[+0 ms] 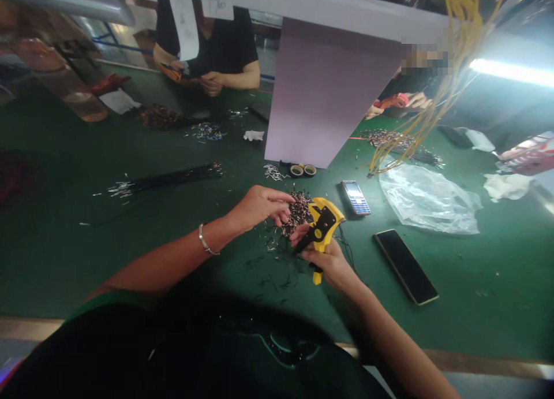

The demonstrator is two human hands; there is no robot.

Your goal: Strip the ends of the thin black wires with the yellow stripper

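My right hand (331,263) is wrapped round a yellow and black wire stripper (325,223), its head tilted up over the green table. Just left of the tool lies a tangled pile of short dark wires with coppery ends (298,209). My left hand (259,207) reaches to the pile's left edge, its fingers bent and apart; no wire can be made out between them. Silvery bits (272,246) and dark scraps of insulation (277,280) are scattered on the table below the pile.
A keypad phone (356,198) and a black smartphone (405,266) lie to the right, near a clear plastic bag (433,200). Two tape rolls (303,170) sit before an upright panel (324,93). A dark wire bundle (173,178) lies left. Yellow wires (470,35) hang down; co-workers sit opposite.
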